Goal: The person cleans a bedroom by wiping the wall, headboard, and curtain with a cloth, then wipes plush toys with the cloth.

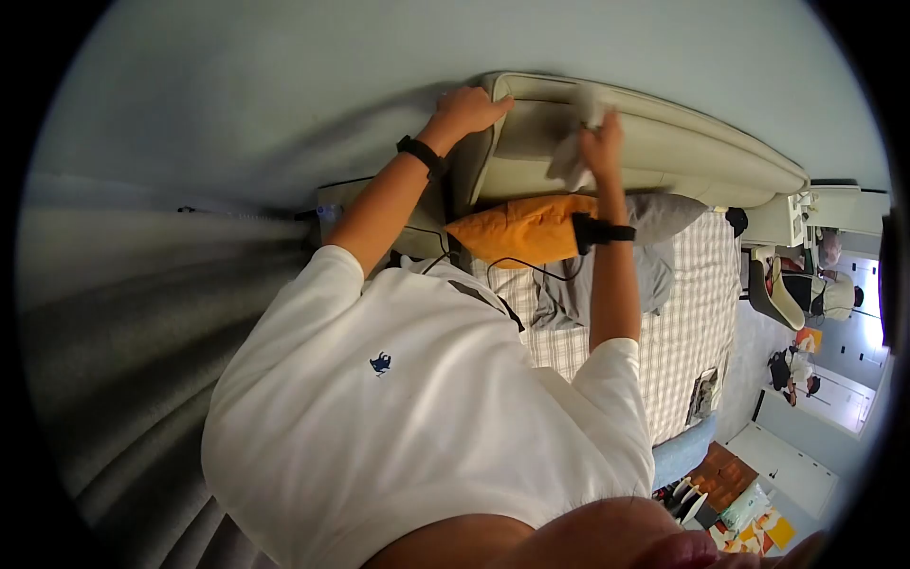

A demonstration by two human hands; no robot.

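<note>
At the near top corner of the cream padded headboard (654, 133), my left hand (471, 111) is closed over the edge. My right hand (602, 145), blurred by motion, is closed on a whitish cloth (569, 163) in front of the headboard's padded face. Part of the cloth hangs below the fist and part shows blurred above it. An orange pillow (531, 228) leans against the headboard under my right hand, with a grey pillow (664, 216) beside it.
A checked bedspread (697, 284) covers the bed, with grey fabric (564, 289) and a black cable on it. Grey curtains (133, 351) hang at the left. Farther right are a chair (773, 292), a desk (777, 220) and two other people (839, 296) in the background.
</note>
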